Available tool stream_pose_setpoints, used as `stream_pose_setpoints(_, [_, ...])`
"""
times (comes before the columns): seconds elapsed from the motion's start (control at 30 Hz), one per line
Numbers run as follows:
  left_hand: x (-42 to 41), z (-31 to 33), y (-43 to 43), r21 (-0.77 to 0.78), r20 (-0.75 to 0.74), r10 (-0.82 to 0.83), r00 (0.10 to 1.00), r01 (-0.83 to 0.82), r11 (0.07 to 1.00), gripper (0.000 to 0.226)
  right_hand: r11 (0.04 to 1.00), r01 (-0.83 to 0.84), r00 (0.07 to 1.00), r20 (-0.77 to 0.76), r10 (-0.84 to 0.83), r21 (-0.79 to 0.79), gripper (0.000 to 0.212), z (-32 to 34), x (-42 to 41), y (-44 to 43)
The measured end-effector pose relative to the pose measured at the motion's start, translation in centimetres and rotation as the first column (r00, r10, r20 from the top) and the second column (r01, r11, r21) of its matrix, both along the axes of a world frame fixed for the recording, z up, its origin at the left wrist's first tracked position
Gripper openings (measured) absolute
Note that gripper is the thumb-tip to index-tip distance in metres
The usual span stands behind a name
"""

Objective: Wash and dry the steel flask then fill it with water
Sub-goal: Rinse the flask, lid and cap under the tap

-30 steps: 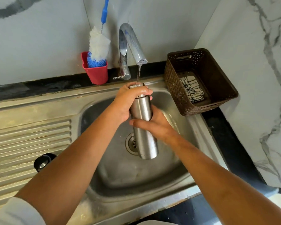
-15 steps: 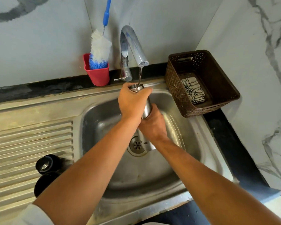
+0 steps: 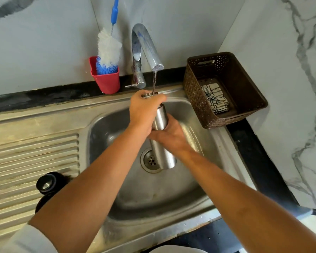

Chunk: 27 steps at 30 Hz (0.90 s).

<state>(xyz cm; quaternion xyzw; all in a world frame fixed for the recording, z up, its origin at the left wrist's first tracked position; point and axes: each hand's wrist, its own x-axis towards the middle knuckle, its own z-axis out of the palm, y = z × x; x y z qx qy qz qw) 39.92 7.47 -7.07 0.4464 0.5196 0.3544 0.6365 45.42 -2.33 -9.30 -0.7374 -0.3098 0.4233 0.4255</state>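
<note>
The steel flask is held in the air over the sink, inside the basin's back half and just under the tap. Its long axis runs close to upright with a slight lean: the open mouth points up toward the spout and the back edge of the surface, and the flat base points down and toward the front edge, hanging above the drain. It is a slim, straight-sided cylinder of brushed metal with a dull sheen.

A thin stream of water falls from the spout to the flask's mouth.

The left hand has its grip clamped on the top of the flask, fingers curled round the neck and rim. The right hand has its grip clamped on the middle of the body, wrapped round it from the right side.

The sink is stainless steel, scuffed and water-marked, with a ribbed drainboard on its left. A round black lid with a shiny centre lies on the drainboard near the basin's front left corner.

On the back edge of the black surface stands a red plastic cup, holding a bottle brush with white and blue bristles and a blue handle. At the back right corner sits a brown woven-pattern plastic basket; a white cloth with dark lines lies folded inside it. The walls are pale, veined marble.
</note>
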Motion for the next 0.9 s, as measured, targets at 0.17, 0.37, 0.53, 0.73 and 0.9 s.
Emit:
stream_pose_setpoints(0.17, [-0.3, 0.2, 0.0, -0.003, -0.104, -0.001, 0.995, 0.001, 1.0, 0.032, 1.0, -0.002, 0.999, 0.032, 0.002, 0.01, 0.051, -0.1, -0.3, -0.1])
stream_pose_setpoints(0.37, [-2.3, 1.6, 2.4, -0.033, 0.569, -0.482, 0.667, 0.604, 0.796, 0.011, 0.91, -0.4, 0.652, -0.662, 0.368, 0.112, 0.058, 1.7, 3.5, -0.6])
stream_pose_setpoints(0.53, [-1.6, 1.6, 2.3, -0.041, 0.471, -0.407, 0.782, 0.481, 0.876, 0.009, 0.969, -0.237, 0.862, -0.446, 0.241, 0.065, 0.051, 1.3, 2.4, -0.5])
stream_pose_setpoints(0.73, [0.6, 0.8, -0.9, 0.161, -0.136, 0.096, 0.986, -0.074, 0.984, 0.032, 0.995, 0.096, 0.947, 0.307, -0.091, -0.001, 0.045, 0.6, -1.1, 0.4])
stream_pose_setpoints(0.9, [-0.7, 0.8, 0.8, 0.008, 0.105, -0.142, 0.984, 0.142, 0.99, 0.036, 0.994, -0.107, 0.992, 0.072, 0.106, 0.002, 0.067, 0.4, 0.8, -0.1])
